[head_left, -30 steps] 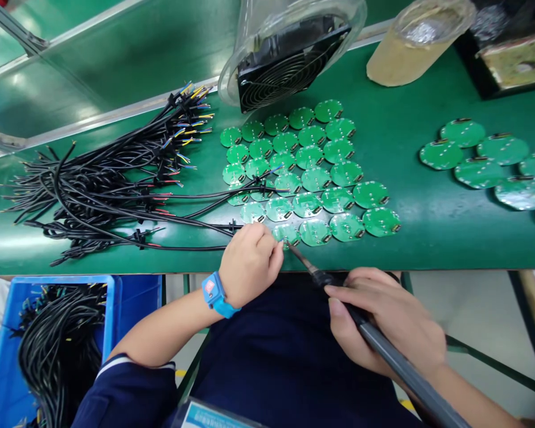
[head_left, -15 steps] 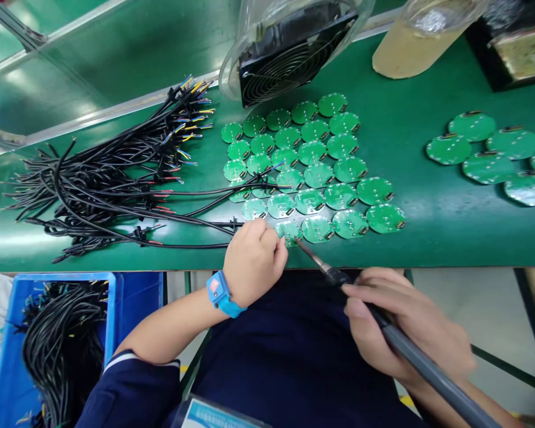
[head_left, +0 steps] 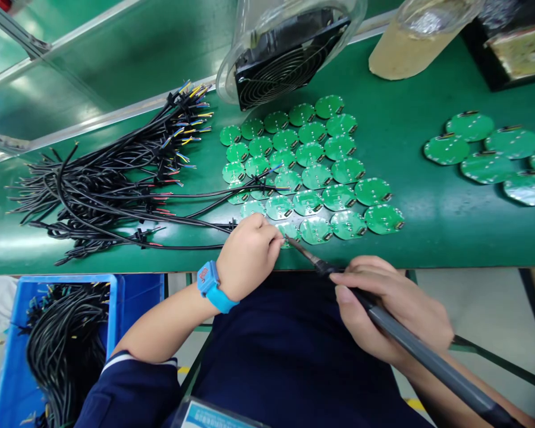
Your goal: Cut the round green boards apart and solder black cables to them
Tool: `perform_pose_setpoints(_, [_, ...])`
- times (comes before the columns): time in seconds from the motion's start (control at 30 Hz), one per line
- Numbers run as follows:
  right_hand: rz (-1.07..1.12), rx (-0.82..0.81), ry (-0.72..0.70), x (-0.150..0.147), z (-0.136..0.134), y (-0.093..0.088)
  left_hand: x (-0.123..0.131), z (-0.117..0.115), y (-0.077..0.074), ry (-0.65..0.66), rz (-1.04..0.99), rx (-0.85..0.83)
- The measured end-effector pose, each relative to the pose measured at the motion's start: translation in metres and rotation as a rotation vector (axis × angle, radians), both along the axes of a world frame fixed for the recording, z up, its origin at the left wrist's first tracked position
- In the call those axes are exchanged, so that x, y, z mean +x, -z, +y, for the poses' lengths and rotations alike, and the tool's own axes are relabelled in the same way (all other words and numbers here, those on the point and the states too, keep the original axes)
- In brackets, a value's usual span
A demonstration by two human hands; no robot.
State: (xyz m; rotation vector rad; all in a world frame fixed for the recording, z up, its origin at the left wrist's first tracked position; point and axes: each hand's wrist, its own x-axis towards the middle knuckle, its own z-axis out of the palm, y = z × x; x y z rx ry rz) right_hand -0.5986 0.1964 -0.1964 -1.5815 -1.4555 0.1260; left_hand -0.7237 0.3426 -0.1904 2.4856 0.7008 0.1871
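Right now my left hand (head_left: 247, 255) pinches a black cable (head_left: 191, 246) against a small round green circuit board (head_left: 289, 229) at the table's (head_left: 450, 232) near edge, while my right hand's (head_left: 395, 309) fingers grip the grey soldering iron (head_left: 410, 342), its tip touching that board.

On the bench (head_left: 428, 238), cables (head_left: 107, 190) lie left of the circuit boards (head_left: 312, 172), with the fan (head_left: 285, 59) behind.

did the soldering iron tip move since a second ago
No, not really. The grey soldering iron tip stays at the nearest round green circuit board, beside the left hand; only the right hand shifts slightly.
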Motion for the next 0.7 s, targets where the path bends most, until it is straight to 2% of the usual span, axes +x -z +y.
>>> perform_pose_setpoints(0.23, [-0.026, -0.010, -0.026, 0.002, 0.004, -0.002, 0.002, 0.000, -0.001, 0.006, 0.026, 0.001])
perform_pose_setpoints(0.4, [-0.046, -0.009, -0.031, 0.001, 0.004, -0.001, 0.008, 0.002, -0.007, 0.016, 0.152, 0.008])
perform_pose_setpoints(0.7, [0.194, -0.038, 0.084, 0.006, -0.021, 0.008, 0.017, 0.005, -0.017, 0.081, 0.368, 0.049])
